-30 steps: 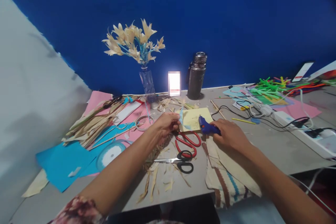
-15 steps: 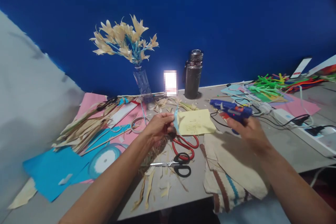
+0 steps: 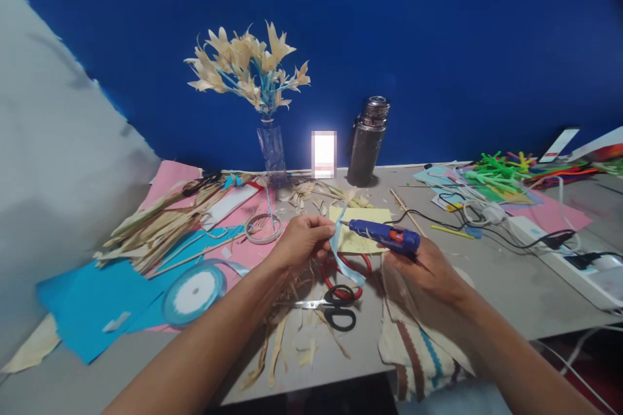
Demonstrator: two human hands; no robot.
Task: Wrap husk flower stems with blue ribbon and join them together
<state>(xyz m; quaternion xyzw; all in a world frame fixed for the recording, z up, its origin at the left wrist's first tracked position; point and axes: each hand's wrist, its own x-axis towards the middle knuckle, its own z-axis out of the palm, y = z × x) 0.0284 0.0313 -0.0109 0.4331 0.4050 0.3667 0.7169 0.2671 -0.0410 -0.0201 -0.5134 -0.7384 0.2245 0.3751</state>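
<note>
The right hand (image 3: 426, 266) has its fingers clamped round a glue gun (image 3: 379, 233) over the yellow paper (image 3: 365, 215). The gun lies lengthwise left to right, nozzle pointing left at the ribbon (image 3: 346, 270), which the left hand (image 3: 305, 240) pinches, its tail trailing near and right.

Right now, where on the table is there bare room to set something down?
Mainly the table between the power strip and the right forearm. A smaller patch lies between the black scissors and the striped cloth. Crowded: the left side, with blue paper, dry strips and a ribbon roll, and around the left hand.
</note>
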